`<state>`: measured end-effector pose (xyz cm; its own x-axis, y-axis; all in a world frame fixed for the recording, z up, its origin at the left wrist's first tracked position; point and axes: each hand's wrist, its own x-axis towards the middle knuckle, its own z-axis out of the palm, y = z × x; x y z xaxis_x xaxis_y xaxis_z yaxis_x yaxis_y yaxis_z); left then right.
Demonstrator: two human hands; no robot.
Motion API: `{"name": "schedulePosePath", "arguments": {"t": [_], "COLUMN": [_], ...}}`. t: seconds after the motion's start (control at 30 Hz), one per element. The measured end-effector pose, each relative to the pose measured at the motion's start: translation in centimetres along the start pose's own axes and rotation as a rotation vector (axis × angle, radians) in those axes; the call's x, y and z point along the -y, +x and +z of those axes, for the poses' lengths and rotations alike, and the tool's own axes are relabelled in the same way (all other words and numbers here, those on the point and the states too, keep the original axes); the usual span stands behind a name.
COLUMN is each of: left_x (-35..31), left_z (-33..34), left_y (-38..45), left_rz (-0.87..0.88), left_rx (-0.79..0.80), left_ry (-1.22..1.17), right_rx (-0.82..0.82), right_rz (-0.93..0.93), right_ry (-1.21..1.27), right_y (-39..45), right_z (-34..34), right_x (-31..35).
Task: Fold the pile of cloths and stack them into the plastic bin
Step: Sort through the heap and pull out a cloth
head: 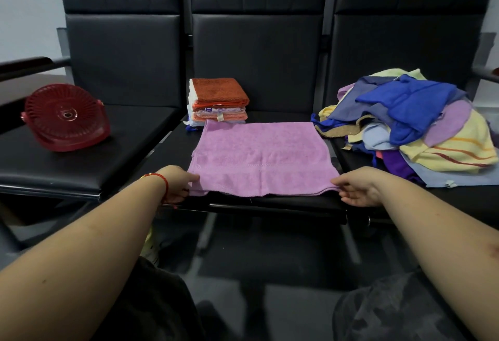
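Note:
A pink-purple towel (pixel 260 157) lies spread flat on the middle black seat, folded once with a doubled near edge. My left hand (pixel 179 182) pinches its near left corner. My right hand (pixel 356 188) pinches its near right corner. Behind the towel stands a stack of folded cloths (pixel 220 101) with an orange one on top. A loose pile of unfolded cloths (pixel 410 122), blue, yellow and lilac, covers the right seat. A red plastic bin (pixel 66 116) lies tipped on its side on the left seat, its bottom turned toward me.
Three black padded seats (pixel 67 162) stand in a row with high backs behind them. A dark armrest (pixel 25 64) is at the far left. The seats' front edge runs just under my hands, with dark floor below.

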<state>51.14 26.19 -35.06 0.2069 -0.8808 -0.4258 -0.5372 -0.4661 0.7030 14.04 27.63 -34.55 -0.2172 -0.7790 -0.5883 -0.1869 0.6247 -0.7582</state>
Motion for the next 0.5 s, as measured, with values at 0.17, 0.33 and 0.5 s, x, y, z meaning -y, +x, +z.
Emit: {"name": "schedulePosePath", "arguments": {"t": [0.17,0.33,0.5], "left_x": [0.7,0.8,0.0], "left_z": [-1.0,-0.9,-1.5], "left_y": [0.2,-0.6,-1.4], "left_rz": [-0.137,-0.114,-0.064], "left_rx": [0.148,0.176,0.12], "left_ry": [-0.159,-0.176,-0.281], "right_rx": [0.039,0.052,0.031], "right_rz": [0.007,0.018,-0.02], "right_ry": [0.115,0.088,0.1], "right_y": [-0.7,-1.2,-1.7], "right_z": [0.1,0.3,-0.4], "right_x": [0.5,0.5,1.0]}}
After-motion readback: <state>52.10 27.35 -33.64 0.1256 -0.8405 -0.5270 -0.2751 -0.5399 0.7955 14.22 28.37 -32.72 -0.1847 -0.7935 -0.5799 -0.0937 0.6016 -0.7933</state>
